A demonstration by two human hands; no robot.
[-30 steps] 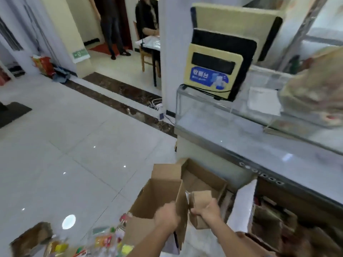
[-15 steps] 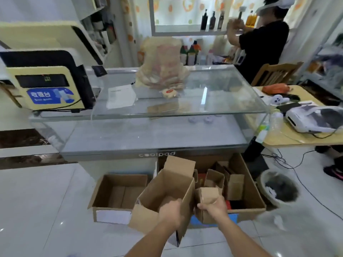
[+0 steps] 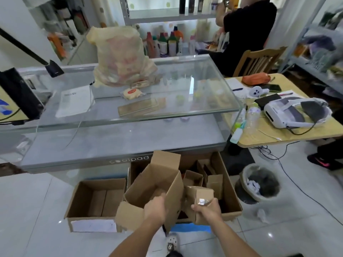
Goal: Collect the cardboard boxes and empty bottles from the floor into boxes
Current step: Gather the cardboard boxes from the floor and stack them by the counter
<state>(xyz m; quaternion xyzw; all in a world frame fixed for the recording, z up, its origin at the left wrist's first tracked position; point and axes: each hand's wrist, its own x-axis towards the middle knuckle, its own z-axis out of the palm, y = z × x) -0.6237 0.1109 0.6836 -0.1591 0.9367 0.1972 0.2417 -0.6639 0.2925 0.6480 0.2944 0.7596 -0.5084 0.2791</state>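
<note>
The left hand (image 3: 155, 210) is closed over the near rim of a tall box (image 3: 157, 175), which is open at the top and held tilted. The right hand (image 3: 208, 210) is wrapped round a small box (image 3: 199, 194), held just beside the tall box. A shiny item is seen at the right thumb; what it is cannot be told.

Both boxes are held above the near edge of a large box (image 3: 227, 186) on the floor (image 3: 37, 210). Several smaller cardboard boxes are already stored inside it. A second open box (image 3: 81, 197) stands just to its left. A waste bin (image 3: 241, 190) stands near, on the right.

Probable faults:
- The tall box is carried by one rim only. The cardboard may fold under the grip, and the box may be dropped.
- A loose flap may be caught on the wall of the large box during lowering.
- The large box is crowded. A tall box set on top may not seat and may tip out onto the floor.
- The shiny item, if loose, may be lost when the small box is released.
</note>
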